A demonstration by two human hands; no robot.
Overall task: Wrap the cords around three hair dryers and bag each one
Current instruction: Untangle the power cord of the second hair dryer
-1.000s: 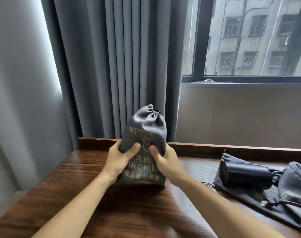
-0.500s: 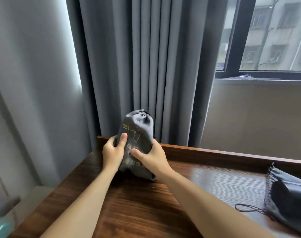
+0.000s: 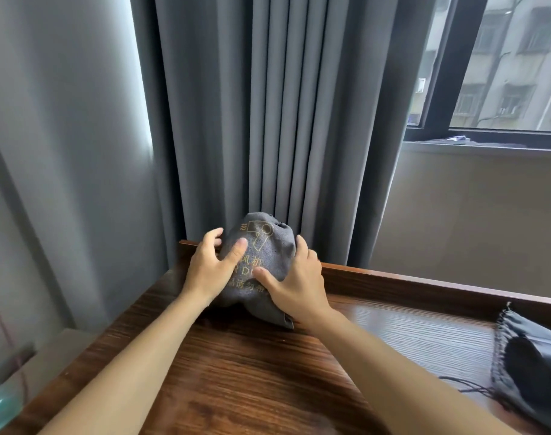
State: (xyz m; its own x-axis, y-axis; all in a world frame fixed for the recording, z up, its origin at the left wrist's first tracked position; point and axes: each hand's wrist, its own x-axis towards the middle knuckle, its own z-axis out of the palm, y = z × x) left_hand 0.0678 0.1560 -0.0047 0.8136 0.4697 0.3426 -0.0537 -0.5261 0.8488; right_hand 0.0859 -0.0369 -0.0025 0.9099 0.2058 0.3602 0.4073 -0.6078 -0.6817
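Observation:
A grey drawstring bag (image 3: 264, 246) with a gold hair-dryer print, full and drawn shut at the top, stands at the back left corner of the wooden table (image 3: 252, 372) and leans toward the curtain. My left hand (image 3: 209, 271) holds its left side with the thumb on the front. On the right side, my right hand (image 3: 299, 287) curls round the bag, thumb across the lettering. A second grey bag (image 3: 531, 362) lies at the right edge with its mouth open and a dark inside. Its thin black string (image 3: 465, 384) trails onto the table. No bare hair dryer is in view.
A raised wooden lip (image 3: 424, 281) runs along the table's back edge. Grey curtains (image 3: 267, 120) hang right behind the bag, and a window (image 3: 503, 73) with a sill is at the upper right. The table's left edge drops to the floor.
Both hands have carried the full bag back and left to the table's corner, where it now leans back. The view has swung left, so the bag on the right is mostly cut off.

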